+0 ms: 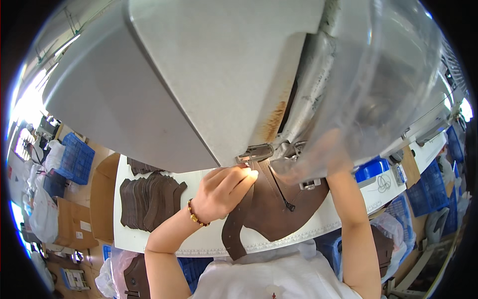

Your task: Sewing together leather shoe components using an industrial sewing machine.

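Note:
A large grey sewing machine (214,70) fills the upper middle. Under its head lies a brown flat cut piece (284,219), with a curved strip hanging past the table's front edge. My left hand (224,189), a beaded bracelet on its wrist, is just left of the needle area. Its fingers are closed in a pinch, and whatever is between the tips is too small to make out. My right hand (323,154) reaches up behind a clear plastic shield (393,94). It looks blurred through the plastic, and its fingers cannot be made out. A dark thin tool-like part (289,205) rests over the brown piece.
On the white table (194,245), stacks of brown cut pieces (149,199) lie to the left. A blue container (372,169) stands right of my right arm. Blue crates (77,158) and cardboard boxes (74,224) stand beyond the left side; more blue crates (428,187) are at right.

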Demonstrator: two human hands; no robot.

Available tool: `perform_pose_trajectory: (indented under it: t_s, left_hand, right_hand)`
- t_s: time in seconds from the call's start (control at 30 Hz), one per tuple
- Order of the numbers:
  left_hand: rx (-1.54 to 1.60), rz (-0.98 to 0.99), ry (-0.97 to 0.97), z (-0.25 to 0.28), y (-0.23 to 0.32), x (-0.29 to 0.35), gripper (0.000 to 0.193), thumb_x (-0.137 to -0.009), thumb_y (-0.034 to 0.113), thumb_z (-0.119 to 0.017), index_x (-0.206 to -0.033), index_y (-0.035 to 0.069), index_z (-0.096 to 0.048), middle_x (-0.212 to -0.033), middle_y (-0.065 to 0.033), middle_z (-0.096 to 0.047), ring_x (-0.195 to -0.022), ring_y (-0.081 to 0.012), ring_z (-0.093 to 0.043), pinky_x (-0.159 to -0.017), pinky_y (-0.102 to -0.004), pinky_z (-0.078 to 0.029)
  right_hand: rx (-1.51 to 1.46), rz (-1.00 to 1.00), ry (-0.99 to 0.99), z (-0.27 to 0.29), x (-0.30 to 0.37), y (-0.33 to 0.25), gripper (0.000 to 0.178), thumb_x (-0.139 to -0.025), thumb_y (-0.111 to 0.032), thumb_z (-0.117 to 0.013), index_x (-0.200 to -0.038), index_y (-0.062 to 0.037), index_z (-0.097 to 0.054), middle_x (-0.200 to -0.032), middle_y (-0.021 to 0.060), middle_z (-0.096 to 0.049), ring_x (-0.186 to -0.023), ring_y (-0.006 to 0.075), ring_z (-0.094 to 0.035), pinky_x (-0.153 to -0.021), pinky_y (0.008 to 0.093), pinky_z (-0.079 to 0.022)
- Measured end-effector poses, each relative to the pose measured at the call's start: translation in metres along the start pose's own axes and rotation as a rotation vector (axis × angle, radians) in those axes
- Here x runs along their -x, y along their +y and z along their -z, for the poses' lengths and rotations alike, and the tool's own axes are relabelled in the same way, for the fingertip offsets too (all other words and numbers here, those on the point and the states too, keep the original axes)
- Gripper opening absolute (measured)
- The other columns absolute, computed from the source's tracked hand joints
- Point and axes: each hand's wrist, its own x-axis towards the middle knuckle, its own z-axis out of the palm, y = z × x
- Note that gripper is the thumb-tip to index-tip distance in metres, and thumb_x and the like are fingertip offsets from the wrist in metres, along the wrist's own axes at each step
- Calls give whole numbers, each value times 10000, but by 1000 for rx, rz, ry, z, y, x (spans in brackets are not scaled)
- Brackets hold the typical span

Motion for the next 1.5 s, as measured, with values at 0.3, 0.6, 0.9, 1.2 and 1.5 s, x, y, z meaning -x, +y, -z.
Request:
perform_pose_trajectory:
  t_s: [0.3,0.6,0.9,1.2,1.5]
  left_hand:
    - [82,88,-106,8,1,-2,352,-703,23,-673,-1051,-17,-643,-869,-81,-579,-686,-209,-615,-577,-314,-522]
    - [494,594,57,21,12,4,250,-732,8,-728,-980,-20,-712,-932,-133,-707,-827,-257,-698,-713,-318,-573]
    - [203,103,-60,12,17,25,251,-722,-22,-646,-968,-54,-689,-1036,-164,-664,-1033,-320,-659,-837,-340,-588]
    - [-42,-133,-65,19,11,15,193,-717,41,-670,-904,-2,-694,-968,-87,-672,-951,-234,-671,-731,-296,-602]
    - [-151,-180,-62,17,13,17,179,-722,37,-668,-897,24,-703,-959,-56,-686,-958,-196,-659,-682,-256,-590]
  right_hand:
    - [439,111,-72,-16,32,-96,409,-748,-308,-760,-1093,-107,-670,-1093,89,-667,-1016,267,-628,-904,388,-470]
    - [823,460,-38,-90,120,-119,423,-815,-126,-578,-1234,-77,-602,-1285,142,-567,-1243,301,-502,-1035,500,-391]
    - [663,412,-112,-73,123,-117,388,-779,-76,-586,-1162,-74,-650,-1266,155,-589,-1224,289,-542,-1049,526,-378]
    - [650,391,-150,-66,119,-122,382,-773,-77,-584,-1148,-59,-651,-1251,161,-593,-1226,289,-539,-1045,522,-376]
    - [782,352,-189,-67,119,-135,330,-802,-121,-558,-1108,-56,-664,-1236,160,-601,-1234,286,-531,-1062,501,-366]
